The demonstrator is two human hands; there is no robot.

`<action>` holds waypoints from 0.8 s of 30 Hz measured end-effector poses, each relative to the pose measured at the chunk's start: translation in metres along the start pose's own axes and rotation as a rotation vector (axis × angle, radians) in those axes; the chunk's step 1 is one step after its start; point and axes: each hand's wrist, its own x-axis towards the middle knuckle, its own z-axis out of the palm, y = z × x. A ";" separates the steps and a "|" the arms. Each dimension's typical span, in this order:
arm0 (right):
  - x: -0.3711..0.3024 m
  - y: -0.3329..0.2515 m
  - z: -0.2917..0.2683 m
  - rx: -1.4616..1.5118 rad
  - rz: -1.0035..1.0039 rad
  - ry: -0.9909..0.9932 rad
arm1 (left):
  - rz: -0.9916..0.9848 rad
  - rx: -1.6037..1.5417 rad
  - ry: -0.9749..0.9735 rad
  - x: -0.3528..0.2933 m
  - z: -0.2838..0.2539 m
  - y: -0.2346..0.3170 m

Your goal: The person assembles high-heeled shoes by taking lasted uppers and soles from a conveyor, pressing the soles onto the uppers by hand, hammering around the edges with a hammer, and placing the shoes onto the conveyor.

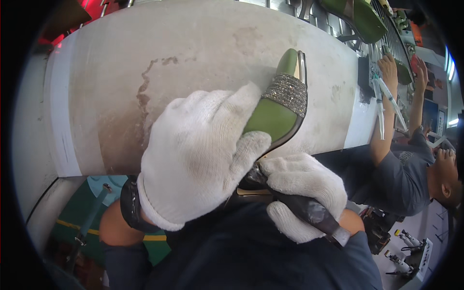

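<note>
My left hand [191, 150], in a white knit glove, is closed around the heel half of a sandal [273, 118]. The sandal has a green insole and a band of dark glittering stones across it, and its toe points away from me. My right hand [309, 186], also gloved, grips a dark-handled tool [307, 210] with a flat metal end at its lower right. The tool's other end lies close to the sandal's heel, beneath my left fingers. What that end looks like is hidden, as is the heel itself.
The sandal is held over a stained pale worktable [217, 43]. Beyond its far edge runs a slatted conveyor with another green shoe [367, 21]. To the right a co-worker [401, 179] reaches toward the line, near slim syringe-like applicators [380, 104]. A grey-blue metal stand [99, 200] is below left.
</note>
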 end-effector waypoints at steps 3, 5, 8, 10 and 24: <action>0.026 -0.014 -0.013 -0.082 0.087 -0.151 | -0.003 -0.010 -0.012 0.000 0.001 -0.002; 0.041 -0.019 -0.016 -0.101 0.137 -0.183 | -0.003 0.002 -0.003 0.000 0.001 -0.004; 0.049 -0.029 -0.020 -0.138 0.184 -0.209 | -0.009 0.011 0.005 0.001 -0.001 0.000; 0.037 -0.027 -0.013 -0.109 0.172 -0.109 | 0.012 0.017 0.007 0.004 -0.003 0.002; 0.010 -0.005 -0.067 0.351 0.189 0.453 | -0.250 0.193 -0.105 0.053 0.019 0.049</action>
